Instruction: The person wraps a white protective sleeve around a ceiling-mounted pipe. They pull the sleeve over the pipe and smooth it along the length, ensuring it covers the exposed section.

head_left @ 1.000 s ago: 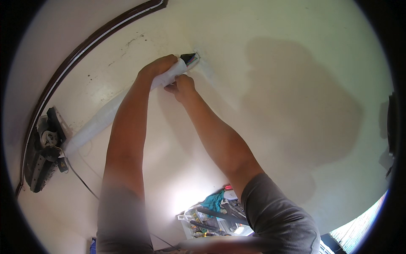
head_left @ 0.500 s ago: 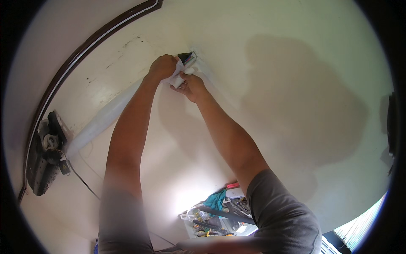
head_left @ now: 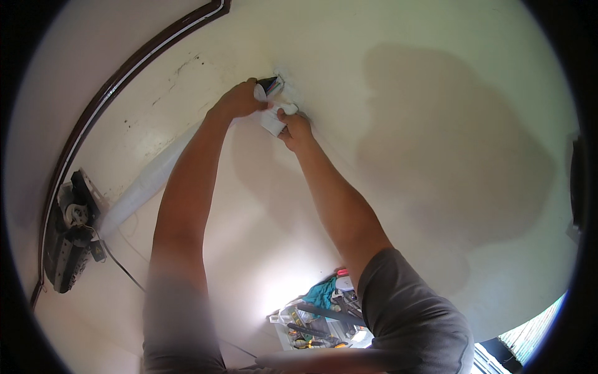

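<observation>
Both my arms reach up to the far end of a long white-wrapped pipe [head_left: 149, 174] that slants up along the wall. My left hand [head_left: 240, 100] is closed around the pipe's upper end, where the wrapping stops. Past it, dark and coloured lines [head_left: 270, 85] show at a rough hole in the wall. Just right and below, my right hand [head_left: 295, 129] pinches a wide white wrapping tape [head_left: 273, 119] between thumb and fingers. The tape spans the small gap between my hands. Some fingertips of both hands are hidden.
A dark bracket-like unit [head_left: 75, 230] with a hanging cable [head_left: 121, 265] is on the wall at the left. A dark trim with a white line [head_left: 112, 81] curves above it. Below me, a tray [head_left: 280, 327] holds several hand tools and a teal cloth [head_left: 321, 292].
My right hand has moved slightly right and down, away from the left, with the tape stretched more openly between them. My left hand stays on the pipe's end. The view has shifted a little.
</observation>
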